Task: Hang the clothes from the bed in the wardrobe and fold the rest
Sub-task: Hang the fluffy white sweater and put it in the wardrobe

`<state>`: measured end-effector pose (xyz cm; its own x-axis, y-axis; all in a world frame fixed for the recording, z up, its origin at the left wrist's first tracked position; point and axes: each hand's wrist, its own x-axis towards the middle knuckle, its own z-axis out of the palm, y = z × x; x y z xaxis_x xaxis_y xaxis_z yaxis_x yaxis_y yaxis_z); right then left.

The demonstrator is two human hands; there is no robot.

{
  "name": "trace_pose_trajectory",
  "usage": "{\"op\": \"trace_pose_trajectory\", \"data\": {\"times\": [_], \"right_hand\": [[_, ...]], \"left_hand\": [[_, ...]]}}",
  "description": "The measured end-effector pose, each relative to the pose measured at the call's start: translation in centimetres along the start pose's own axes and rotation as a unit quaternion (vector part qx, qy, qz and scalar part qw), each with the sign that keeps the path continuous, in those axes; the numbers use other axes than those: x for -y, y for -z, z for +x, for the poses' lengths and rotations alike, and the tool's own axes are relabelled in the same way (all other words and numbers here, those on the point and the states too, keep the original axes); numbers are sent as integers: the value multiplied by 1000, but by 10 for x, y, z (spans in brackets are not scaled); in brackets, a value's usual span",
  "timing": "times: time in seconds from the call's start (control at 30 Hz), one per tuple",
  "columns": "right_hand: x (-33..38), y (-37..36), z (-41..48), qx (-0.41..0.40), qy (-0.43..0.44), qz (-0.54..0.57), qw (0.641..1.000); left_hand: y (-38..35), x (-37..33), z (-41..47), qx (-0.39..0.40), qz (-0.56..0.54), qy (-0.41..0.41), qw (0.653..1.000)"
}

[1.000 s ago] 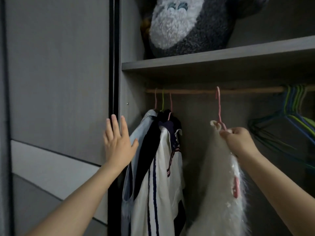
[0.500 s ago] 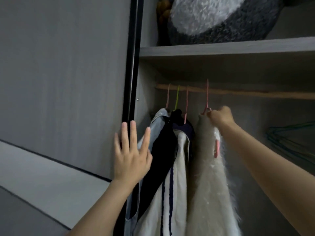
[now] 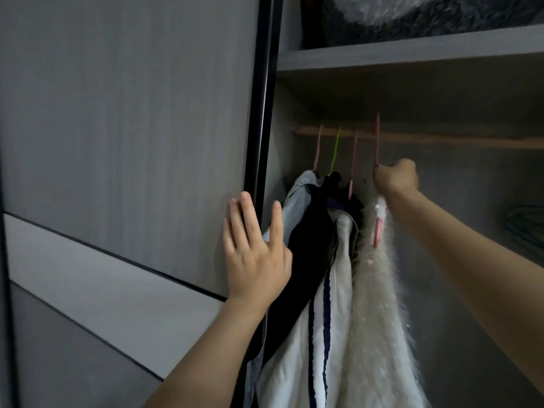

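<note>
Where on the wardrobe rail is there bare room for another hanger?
Free: the wooden rail from the right hand to the picture's right edge. Crowded: its left end, four pink and green hangers with hung clothes packed beside the grey side wall.

A: Where are the hands?
B: The left hand (image 3: 253, 254) lies flat, fingers straight, on the dark edge of the wardrobe door (image 3: 132, 128). The right hand (image 3: 396, 178) grips the neck of a pink hanger (image 3: 377, 142), its hook up at the wooden rail (image 3: 441, 139).
A: What's on it?
B: A fluffy white garment (image 3: 379, 304), touching the striped white jacket (image 3: 332, 334) on its left. A black garment (image 3: 306, 245) and a denim one (image 3: 297, 195) hang further left.
</note>
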<state>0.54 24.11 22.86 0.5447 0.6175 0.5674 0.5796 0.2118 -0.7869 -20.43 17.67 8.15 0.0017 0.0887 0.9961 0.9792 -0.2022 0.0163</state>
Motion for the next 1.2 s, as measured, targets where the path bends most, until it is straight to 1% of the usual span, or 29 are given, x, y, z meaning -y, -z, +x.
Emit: {"op": "trace_pose_trajectory", "data": {"times": [0.2, 0.33, 0.4, 0.53, 0.63, 0.77, 0.87, 1.03, 1.1, 1.13, 1.17, 1.2], "right_hand": [[6, 5, 23, -13, -4, -7, 1000], [-8, 3, 32, 42, -5, -14, 999], [-19, -6, 29, 69, 3, -41, 997], [-28, -17, 18, 73, 9, -58, 996], [-28, -10, 13, 89, 13, -79, 993], [-40, 15, 2, 125, 71, -83, 986], [-57, 57, -12, 137, 92, -129, 978], [-83, 162, -24, 107, 92, -261, 955], [-94, 212, -25, 68, 115, -350, 927], [-101, 239, -26, 33, 121, -392, 911], [-107, 261, -27, 1, 126, -433, 893], [-114, 281, -28, -28, 126, -474, 871]], "left_hand": [[1, 0, 0, -1, -6, 0, 1000], [0, 0, -1, -1, -4, -1, 1000], [0, 0, 0, -4, -6, 3, 1000], [0, -1, 0, 1, -5, 1, 1000], [-1, -1, 0, 5, 1, -1, 1000], [0, 1, 1, 19, 18, 2, 1000], [3, -1, 2, 37, 21, 7, 999], [9, -5, 2, 45, -25, 22, 998], [12, -8, 2, 51, -63, 50, 995], [14, -14, 3, 53, -91, 66, 992], [16, -21, 3, 52, -115, 74, 989], [19, -32, 3, 47, -132, 63, 988]]}}
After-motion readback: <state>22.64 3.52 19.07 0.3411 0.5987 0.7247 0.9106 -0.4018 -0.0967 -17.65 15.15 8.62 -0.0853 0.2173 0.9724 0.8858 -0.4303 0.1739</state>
